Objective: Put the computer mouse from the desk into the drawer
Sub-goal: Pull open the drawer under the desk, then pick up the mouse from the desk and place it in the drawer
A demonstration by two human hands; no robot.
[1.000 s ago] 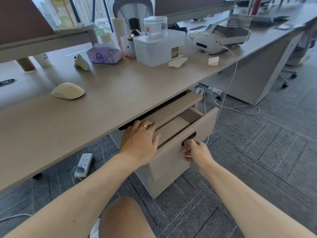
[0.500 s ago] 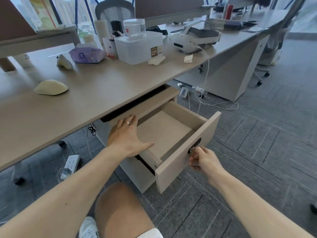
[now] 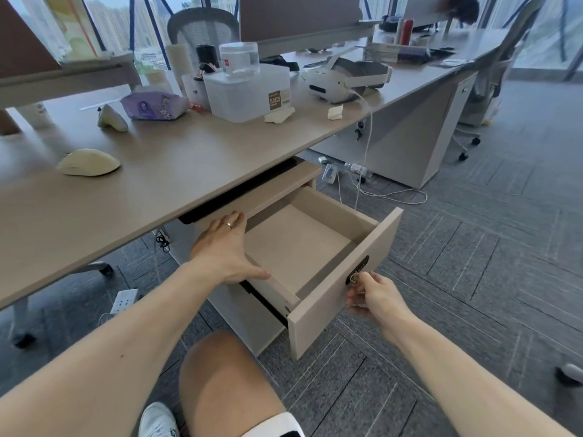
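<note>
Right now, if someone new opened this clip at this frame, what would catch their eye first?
The open drawer, pulled out under the desk edge at centre with nothing visible inside. The left hand rests on the cabinet top beside it, while the right hand pinches the key at the lock on the drawer front. The cream computer mouse lies untouched on the desk at far left, and a white headset sits further back.

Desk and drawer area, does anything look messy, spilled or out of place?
Nothing is spilled or damaged. Two crumpled tissues lie loose on the desk, and a plastic bottle lies on its side among cables on the floor.
</note>
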